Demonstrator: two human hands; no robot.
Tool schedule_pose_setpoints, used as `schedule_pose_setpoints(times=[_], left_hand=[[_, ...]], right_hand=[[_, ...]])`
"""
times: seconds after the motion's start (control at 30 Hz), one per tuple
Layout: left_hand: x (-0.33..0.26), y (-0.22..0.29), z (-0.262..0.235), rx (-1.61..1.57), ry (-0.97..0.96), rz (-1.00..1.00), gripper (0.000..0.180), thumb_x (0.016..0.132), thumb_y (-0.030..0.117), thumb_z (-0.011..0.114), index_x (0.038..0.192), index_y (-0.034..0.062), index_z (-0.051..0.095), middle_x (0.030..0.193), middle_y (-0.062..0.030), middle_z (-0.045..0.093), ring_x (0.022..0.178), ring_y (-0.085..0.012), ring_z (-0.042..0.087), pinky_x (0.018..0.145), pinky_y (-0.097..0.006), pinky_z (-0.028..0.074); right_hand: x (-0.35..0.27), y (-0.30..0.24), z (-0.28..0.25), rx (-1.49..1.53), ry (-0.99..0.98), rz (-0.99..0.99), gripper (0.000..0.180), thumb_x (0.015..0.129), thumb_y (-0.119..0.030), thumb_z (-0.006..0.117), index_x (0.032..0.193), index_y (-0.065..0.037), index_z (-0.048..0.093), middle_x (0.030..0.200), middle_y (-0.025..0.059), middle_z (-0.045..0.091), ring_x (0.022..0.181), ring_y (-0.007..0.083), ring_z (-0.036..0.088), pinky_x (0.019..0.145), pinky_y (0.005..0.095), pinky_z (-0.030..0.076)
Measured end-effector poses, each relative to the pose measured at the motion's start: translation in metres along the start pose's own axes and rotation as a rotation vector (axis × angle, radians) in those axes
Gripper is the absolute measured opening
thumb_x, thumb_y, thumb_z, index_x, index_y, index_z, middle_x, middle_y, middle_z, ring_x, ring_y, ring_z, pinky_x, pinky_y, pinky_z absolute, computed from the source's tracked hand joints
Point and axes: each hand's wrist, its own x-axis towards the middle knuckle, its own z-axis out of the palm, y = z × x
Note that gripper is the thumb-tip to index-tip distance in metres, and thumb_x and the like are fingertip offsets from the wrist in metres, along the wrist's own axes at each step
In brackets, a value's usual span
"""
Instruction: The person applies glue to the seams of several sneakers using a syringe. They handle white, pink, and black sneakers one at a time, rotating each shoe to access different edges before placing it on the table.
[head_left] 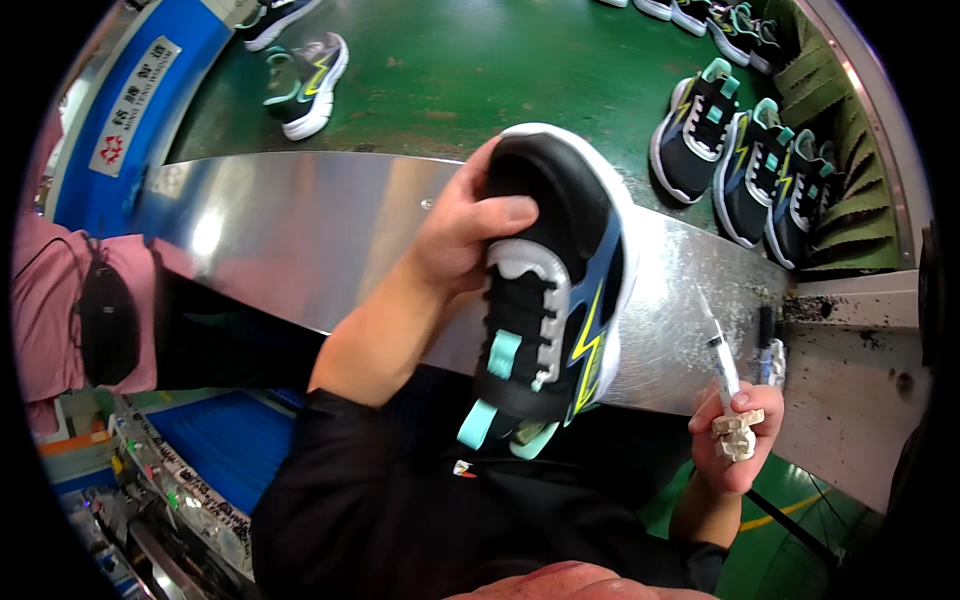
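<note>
A black sneaker (560,270) with a white sole, a yellow zigzag and mint-green loops is raised in front of me, toe pointing away. My left hand (460,225) is closed round its toe end, the thumb lying on the upper. Lower down on the right, my right hand (735,435) grips a syringe (724,365), its thin tip pointing up and away from me. Whitish, crusted material covers the syringe's lower end at the fingers. A gap separates the syringe tip from the sneaker.
Beyond the metal ledge (300,225), a green conveyor (480,70) carries a single sneaker (308,85) at left. Several more sneakers (695,130) line the right side by green flaps (860,180). A dark marker-like object (766,330) stands near the right frame. Someone in pink (135,310) is at left.
</note>
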Motion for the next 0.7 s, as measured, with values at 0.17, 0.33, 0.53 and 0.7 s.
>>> schedule_pose_setpoints(times=[0.17,0.33,0.53,0.7], left_hand=[[-0.013,0.007,-0.003,-0.014,-0.088,0.031,0.059,0.069,-0.002,0.067,0.124,0.0017,0.047,0.110,-0.0126,0.061,0.102,-0.0232,0.060,0.091,-0.037,0.047],[-0.022,0.008,-0.007,0.012,-0.155,0.024,0.074,0.062,-0.008,0.075,0.128,0.0052,0.045,0.111,-0.0061,0.060,0.105,-0.0164,0.058,0.092,-0.033,0.046],[-0.029,0.010,0.001,0.019,-0.087,0.012,0.070,0.055,0.001,0.081,0.118,0.0035,0.051,0.109,-0.0126,0.060,0.103,-0.0227,0.059,0.089,-0.036,0.047],[-0.032,0.016,0.006,0.051,-0.109,0.004,0.069,0.055,0.002,0.082,0.117,0.0034,0.052,0.109,-0.0112,0.060,0.104,-0.0210,0.058,0.090,-0.035,0.047]], right_hand=[[0.054,-0.017,0.044,0.213,-0.170,-0.046,0.062,0.074,-0.063,0.064,0.102,-0.010,0.048,0.065,0.0104,0.061,0.053,0.0165,0.044,0.049,0.0273,0.033],[0.082,-0.025,0.070,0.309,-0.293,0.025,0.051,0.081,-0.059,0.059,0.105,-0.016,0.048,0.062,0.0065,0.061,0.064,0.0119,0.044,0.056,0.0232,0.034],[0.092,-0.025,0.087,0.319,-0.328,0.053,0.048,0.082,-0.060,0.056,0.103,-0.018,0.049,0.060,0.0040,0.061,0.092,0.0218,0.047,0.087,0.0365,0.035],[0.097,-0.026,0.090,0.260,-0.394,0.058,0.048,0.083,-0.062,0.054,0.102,-0.019,0.049,0.056,0.0029,0.059,0.092,0.0226,0.045,0.092,0.0400,0.029]])
